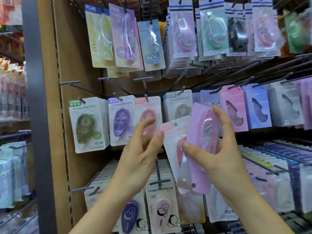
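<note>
- The right hand [219, 156] is gripping a lilac blister pack [194, 127] between thumb and fingers, with its bubble enclosing a pink tape dispenser.
- A white pack [170, 146] holding a pink dispenser is lying just behind the lilac blister pack.
- The left hand [140, 149] is touching the white pack's edge with its thumb; whether it is gripping cannot be told.
- Hanging packs [87, 124] are filling hooks behind the lilac blister pack.

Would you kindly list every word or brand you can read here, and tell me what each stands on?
"PLUS": yellow-green pack, top row.
"Campus", "修正带", "静音型": green tape pack, middle row.
"Campus", "GOOD TIME": pink tape pack, bottom row.
The held white pack and purple pack: print too blurred to read.
</note>
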{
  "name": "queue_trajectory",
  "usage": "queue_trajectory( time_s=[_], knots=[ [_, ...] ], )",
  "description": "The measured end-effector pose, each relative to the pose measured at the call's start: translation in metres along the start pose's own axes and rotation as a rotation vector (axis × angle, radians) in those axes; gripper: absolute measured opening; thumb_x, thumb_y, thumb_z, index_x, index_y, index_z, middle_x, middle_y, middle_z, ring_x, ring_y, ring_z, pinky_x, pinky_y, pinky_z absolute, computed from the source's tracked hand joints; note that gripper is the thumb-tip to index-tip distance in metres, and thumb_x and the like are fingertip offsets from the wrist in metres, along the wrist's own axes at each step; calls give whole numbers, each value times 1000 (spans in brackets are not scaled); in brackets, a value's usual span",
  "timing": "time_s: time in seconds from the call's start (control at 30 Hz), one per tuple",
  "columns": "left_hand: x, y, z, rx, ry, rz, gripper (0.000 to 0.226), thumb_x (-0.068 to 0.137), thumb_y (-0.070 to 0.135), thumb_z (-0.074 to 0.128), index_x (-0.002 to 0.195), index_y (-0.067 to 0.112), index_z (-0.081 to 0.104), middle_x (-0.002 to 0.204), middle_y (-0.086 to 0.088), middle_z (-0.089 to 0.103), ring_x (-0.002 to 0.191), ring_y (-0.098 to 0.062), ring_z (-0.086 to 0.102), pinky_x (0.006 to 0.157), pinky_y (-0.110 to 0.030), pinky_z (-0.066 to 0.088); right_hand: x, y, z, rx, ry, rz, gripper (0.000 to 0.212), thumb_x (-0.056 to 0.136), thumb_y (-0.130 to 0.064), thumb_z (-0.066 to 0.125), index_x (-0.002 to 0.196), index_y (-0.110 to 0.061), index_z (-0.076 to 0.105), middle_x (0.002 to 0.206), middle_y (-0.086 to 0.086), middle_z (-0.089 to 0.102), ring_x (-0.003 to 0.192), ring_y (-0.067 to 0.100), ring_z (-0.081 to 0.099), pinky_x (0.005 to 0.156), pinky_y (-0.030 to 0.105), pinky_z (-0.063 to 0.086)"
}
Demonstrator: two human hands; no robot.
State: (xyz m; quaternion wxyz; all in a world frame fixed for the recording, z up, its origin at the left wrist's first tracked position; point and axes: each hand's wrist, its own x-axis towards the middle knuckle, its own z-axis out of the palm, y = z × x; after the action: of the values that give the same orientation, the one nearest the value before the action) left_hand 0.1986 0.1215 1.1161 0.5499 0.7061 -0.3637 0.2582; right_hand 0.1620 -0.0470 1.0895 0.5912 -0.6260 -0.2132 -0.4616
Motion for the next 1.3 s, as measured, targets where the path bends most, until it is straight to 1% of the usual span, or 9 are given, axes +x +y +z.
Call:
queue_trajectory(
  time_s=[0.1,0.23,0.37,0.47,0.6,0.77,1.0,1.13,1.3],
  knots=[
    [-13,6,12,-273,-86,-105,51,80,41,70,124,39,46,92,-1,77,88,-21,73,76,-42,59,-5,1,3,15,-44,-4,99,62,-48,82,141,-61,23,152,-23,35,139,9,41,112,48,37],
    [-20,14,13,-321,-57,-18,52,84,12,66,129,31,47,62,0,72,55,-9,67,54,-18,51,-13,2,4,67,-7,13,93,64,-48,80,136,-67,24,151,-30,32,138,3,39,113,45,37],
    [-22,8,5,-326,55,58,47,83,19,66,125,37,56,50,-1,59,51,-21,49,57,-27,44,-15,-3,-11,60,98,30,85,76,-31,78,142,-57,30,146,-27,42,132,0,46,109,43,42],
    [-21,3,0,-340,75,72,32,87,21,69,113,38,67,55,-28,34,53,-35,27,59,-37,29,-16,-9,-20,11,162,1,74,86,-13,71,138,-55,38,141,-30,45,129,-4,45,109,39,42],
    [-22,2,-1,-402,76,73,29,81,18,65,105,32,73,53,-8,45,54,-13,44,56,-20,42,-16,-15,-24,-110,99,-3,66,87,-24,71,131,-62,40,140,-16,52,125,9,54,99,41,50],
    [-22,4,-2,-390,52,79,30,83,16,64,108,30,73,53,-10,52,57,-14,51,59,-22,45,-16,-22,-30,-138,82,74,52,86,-23,68,122,-53,44,76,-13,70,61,-2,59,55,14,45],
    [-22,14,-4,-370,17,87,46,90,0,57,127,26,53,47,9,58,47,2,53,54,-10,44,-14,-39,-34,-211,-162,112,79,61,-29,79,123,-61,42,96,-16,75,84,8,73,65,27,60],
    [-18,15,-12,-360,-43,45,31,80,12,64,109,21,69,79,-2,76,74,-10,71,68,-20,55,-8,-45,-38,-452,-342,68,44,65,-28,85,103,-42,67,88,-19,74,78,0,70,69,17,54],
    [-13,19,-23,-222,-193,59,14,76,11,74,90,12,76,105,-2,73,100,-19,70,88,-29,56,4,-59,-33,-653,-641,-6,46,75,-31,83,113,-49,64,101,-26,70,93,-3,66,82,25,54]
  ],
)
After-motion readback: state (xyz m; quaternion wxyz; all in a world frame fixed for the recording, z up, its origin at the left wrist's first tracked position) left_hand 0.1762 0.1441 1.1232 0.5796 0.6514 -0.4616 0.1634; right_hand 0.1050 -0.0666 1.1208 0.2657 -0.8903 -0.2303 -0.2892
